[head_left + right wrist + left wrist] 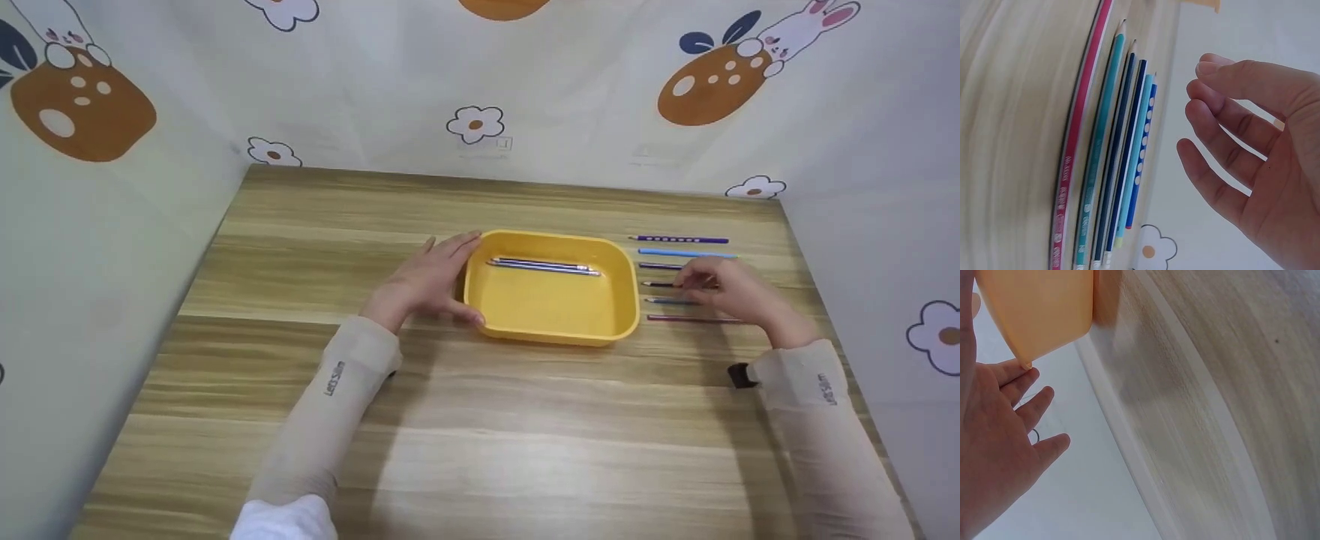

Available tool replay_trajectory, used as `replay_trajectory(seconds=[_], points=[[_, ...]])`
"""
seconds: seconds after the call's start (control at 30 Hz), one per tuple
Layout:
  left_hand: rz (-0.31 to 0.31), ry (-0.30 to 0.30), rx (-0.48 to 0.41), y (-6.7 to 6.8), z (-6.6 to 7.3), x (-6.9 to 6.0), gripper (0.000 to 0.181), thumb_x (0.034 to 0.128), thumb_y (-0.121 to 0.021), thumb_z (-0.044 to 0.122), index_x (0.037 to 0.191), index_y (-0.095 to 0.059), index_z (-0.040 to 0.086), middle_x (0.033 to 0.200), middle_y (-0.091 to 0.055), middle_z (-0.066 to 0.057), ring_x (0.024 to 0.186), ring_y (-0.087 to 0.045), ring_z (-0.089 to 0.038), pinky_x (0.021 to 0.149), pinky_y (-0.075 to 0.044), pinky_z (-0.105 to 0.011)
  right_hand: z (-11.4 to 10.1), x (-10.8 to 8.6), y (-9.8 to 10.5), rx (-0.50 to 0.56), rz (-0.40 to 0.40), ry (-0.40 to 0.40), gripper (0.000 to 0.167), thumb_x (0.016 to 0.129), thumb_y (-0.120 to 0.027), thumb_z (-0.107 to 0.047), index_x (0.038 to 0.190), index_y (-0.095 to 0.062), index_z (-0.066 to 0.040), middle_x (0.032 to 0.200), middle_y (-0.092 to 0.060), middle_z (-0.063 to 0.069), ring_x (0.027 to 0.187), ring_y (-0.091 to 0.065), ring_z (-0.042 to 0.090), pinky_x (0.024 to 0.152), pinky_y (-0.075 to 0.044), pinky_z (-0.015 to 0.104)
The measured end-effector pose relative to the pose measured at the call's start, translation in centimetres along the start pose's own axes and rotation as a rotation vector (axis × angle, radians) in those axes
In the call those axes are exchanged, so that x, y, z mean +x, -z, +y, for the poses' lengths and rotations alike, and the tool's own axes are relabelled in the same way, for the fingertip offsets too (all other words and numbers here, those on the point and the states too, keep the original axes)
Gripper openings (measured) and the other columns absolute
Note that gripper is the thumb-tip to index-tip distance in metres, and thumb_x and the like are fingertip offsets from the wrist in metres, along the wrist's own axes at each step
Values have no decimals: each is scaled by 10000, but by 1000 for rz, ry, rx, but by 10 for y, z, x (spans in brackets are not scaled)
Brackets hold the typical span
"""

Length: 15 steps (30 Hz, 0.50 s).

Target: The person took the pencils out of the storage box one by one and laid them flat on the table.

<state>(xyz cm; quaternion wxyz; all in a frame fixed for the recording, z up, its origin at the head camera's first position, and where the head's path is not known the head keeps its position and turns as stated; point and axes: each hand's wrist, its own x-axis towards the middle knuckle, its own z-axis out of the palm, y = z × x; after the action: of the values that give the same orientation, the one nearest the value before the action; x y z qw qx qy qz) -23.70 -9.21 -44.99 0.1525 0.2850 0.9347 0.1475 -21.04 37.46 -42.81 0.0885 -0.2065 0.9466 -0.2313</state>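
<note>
A yellow plastic box point(555, 334) stands at the middle of the table with two striped pencils point(544, 267) lying inside, near its far wall. My left hand point(420, 281) rests against the box's left side, fingers at the far corner and thumb at the near one. In the left wrist view the fingers are straight and touch the box corner. To the right of the box, several pencils lie side by side in a row, from a dotted blue pencil point(682, 240) to a red pencil point(1075, 121). Over this row hovers my right hand point(724, 289), loosely bent and holding nothing.
The wood-grain table point(525, 435) meets pale cloth walls point(375, 90) at the back and both sides. Between the dotted and red pencils lie a light blue pencil point(686, 253), a teal pencil point(1100, 132) and dark blue ones.
</note>
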Motion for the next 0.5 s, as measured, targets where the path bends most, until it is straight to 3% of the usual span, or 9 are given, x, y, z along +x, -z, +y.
replay_trajectory(seconds=[0.17,0.5], points=[[4,-19,-4,1,0,0,1363,602,-720,811,1616,-94,150,1699,-86,-7,1571,-109,-200,1294,-52,-516,-9,9,2,11,0,9,149,868,-702,34,1005,-726,-20,984,-738,117,877,-663,192,821,-605,431],[9,-13,-18,1,0,0,1360,594,-731,814,1615,-115,159,1699,-88,-1,1571,-111,-200,1295,-46,-512,-31,31,9,-21,-12,48,140,895,-676,11,1022,-717,-33,978,-731,104,908,-659,236,848,-596,504]])
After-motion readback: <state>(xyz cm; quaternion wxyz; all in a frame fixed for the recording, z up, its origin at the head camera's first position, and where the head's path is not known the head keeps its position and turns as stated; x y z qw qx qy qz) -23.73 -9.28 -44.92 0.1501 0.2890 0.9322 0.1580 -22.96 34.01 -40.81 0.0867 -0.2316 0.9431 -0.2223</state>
